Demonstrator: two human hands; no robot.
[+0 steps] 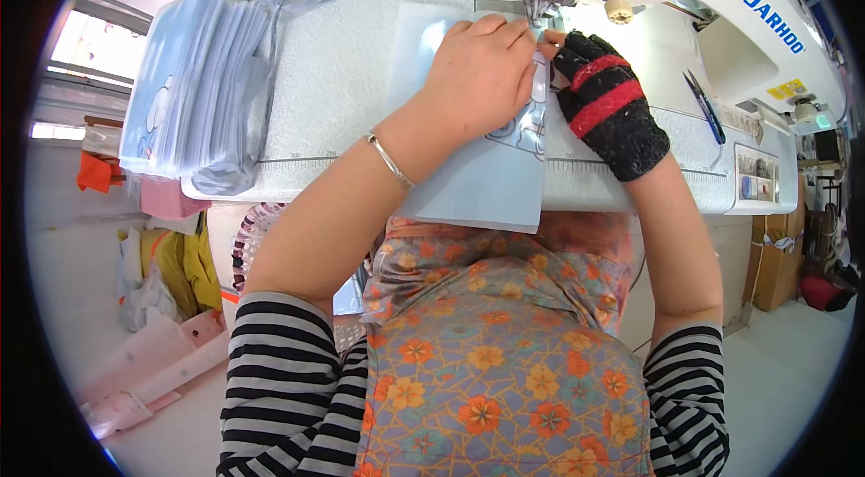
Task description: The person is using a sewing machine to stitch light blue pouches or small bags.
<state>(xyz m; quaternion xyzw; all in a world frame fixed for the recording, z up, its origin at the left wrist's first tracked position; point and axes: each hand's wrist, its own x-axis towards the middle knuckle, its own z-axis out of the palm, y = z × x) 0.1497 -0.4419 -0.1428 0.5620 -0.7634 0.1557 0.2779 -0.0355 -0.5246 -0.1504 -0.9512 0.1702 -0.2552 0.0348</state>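
Pale-blue sheet lies on the worktop, far end at the sewing machine's foot, near end overhanging the front edge. Left hand spread flat on it, fingers slightly bent; gloved right hand curled at its right edge, can't tell if pinching. Risks, my judgement: fingertips sit close to the foot, so a slip could put one under it; uneven pressure might skew the sheet; the overhang could snag on the apron and drag.

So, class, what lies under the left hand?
A pale blue sheet, its printed picture partly visible; whatever the left hand covers cannot be seen.
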